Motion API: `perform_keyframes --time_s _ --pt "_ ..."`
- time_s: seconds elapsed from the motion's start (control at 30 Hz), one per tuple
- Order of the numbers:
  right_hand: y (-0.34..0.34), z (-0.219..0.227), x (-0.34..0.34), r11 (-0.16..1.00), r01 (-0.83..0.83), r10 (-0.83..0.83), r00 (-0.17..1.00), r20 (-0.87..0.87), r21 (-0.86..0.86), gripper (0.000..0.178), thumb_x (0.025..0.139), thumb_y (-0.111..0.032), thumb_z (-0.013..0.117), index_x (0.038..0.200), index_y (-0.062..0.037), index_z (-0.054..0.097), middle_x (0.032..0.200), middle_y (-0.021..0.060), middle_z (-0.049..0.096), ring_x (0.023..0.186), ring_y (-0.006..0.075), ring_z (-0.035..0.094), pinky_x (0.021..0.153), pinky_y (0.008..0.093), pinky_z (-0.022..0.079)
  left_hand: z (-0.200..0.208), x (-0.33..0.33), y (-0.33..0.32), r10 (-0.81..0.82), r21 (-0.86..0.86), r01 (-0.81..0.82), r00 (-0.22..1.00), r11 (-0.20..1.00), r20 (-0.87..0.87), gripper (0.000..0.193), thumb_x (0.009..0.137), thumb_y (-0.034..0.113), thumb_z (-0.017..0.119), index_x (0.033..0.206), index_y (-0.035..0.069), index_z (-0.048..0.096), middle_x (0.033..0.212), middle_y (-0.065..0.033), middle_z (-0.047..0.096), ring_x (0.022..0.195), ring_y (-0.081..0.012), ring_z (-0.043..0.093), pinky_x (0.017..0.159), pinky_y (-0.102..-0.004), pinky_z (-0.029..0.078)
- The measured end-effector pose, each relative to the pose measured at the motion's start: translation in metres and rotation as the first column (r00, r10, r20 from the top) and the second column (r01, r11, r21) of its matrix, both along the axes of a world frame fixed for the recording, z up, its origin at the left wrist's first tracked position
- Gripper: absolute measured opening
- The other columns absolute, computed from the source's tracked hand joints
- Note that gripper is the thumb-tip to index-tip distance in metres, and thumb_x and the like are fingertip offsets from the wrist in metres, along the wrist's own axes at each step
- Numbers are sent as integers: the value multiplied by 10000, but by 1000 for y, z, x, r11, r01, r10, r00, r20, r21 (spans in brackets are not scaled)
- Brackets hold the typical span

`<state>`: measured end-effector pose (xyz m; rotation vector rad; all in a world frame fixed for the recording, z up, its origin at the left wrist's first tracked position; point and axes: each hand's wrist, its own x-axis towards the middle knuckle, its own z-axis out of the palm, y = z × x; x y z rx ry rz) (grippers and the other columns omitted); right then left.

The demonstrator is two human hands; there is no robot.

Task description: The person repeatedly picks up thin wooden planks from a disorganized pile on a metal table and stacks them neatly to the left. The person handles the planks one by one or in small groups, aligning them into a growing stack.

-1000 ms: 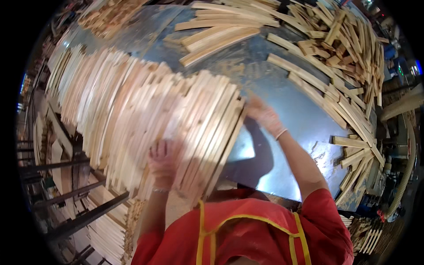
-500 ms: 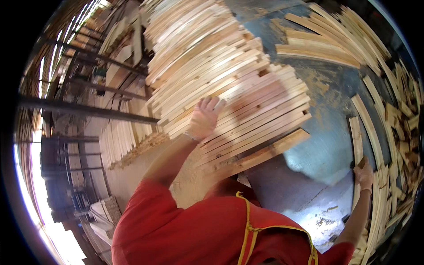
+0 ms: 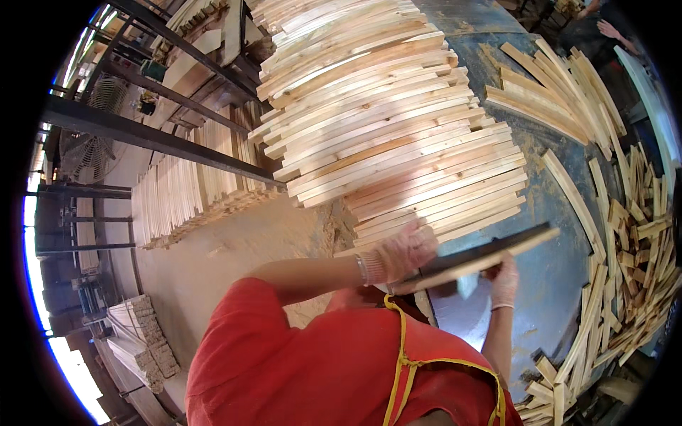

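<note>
A wooden board (image 3: 490,258), tilted and dark on its upper face, spans the space in front of my body. My right hand (image 3: 505,282), in a pale glove, grips its near edge right of the middle. Just above the board's left end is my left hand (image 3: 407,251), also gloved, with fingers curled in; whatever they may hold is hidden. Beyond both hands lies a wide row of light wooden strips (image 3: 398,135), laid side by side with uneven ends.
Loose strips (image 3: 543,99) lie on the blue-grey metal table (image 3: 526,206) at the far right. A heap of offcuts (image 3: 643,263) fills the right edge. Dark metal bars (image 3: 163,138) and stacked strips (image 3: 195,188) stand left. Another person's hand (image 3: 609,29) shows at the top right.
My right hand has come in from the far right and now holds a board before my body. The left hand has drawn back from the row and curled its fingers. The view has shifted.
</note>
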<state>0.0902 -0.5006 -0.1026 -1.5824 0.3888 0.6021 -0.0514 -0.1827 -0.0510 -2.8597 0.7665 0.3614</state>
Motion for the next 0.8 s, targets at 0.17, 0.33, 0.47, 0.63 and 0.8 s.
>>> perform_keyframes --time_s 0.17,0.33,0.47,0.63,0.8 --pt "117 28 -12 933 -187 195 981 -5 -307 298 1036 -348 646 1097 -63 711 863 67 706 647 139 630 558 317 532 48 -46 93 465 -534 -235 813 812 350 461 904 264 718 1331 109 638 1449 -109 575 1286 -307 597 1126 -518 494" --pt "127 114 32 742 67 407 744 529 -667 350 1023 -300 607 1170 4 699 958 166 725 853 330 698 799 414 541 66 -32 175 674 -523 -515 719 679 168 455 883 191 720 1323 108 643 1313 -118 649 1206 -334 636 994 -512 519" --pt "228 111 122 686 10 639 469 609 -728 520 1002 -304 635 1467 -73 655 1343 167 732 1213 330 701 1070 436 511 54 11 201 645 -493 -485 730 722 226 351 907 166 690 1250 92 676 1144 -99 687 1085 -343 674 913 -497 541" --pt "295 103 195 316 -77 861 443 251 -946 405 991 -206 560 1346 -181 752 1309 152 753 1213 380 692 1086 437 520 48 24 206 601 -457 -454 758 765 254 289 916 232 705 1170 93 689 1072 -95 712 977 -350 701 812 -516 561" --pt "281 149 157 726 -226 680 379 628 -650 299 1019 -301 555 1091 -148 802 1154 183 776 1144 383 701 1043 505 530 49 70 206 630 -319 -570 766 757 127 216 963 221 669 1115 67 682 982 -125 723 875 -342 712 718 -494 560"
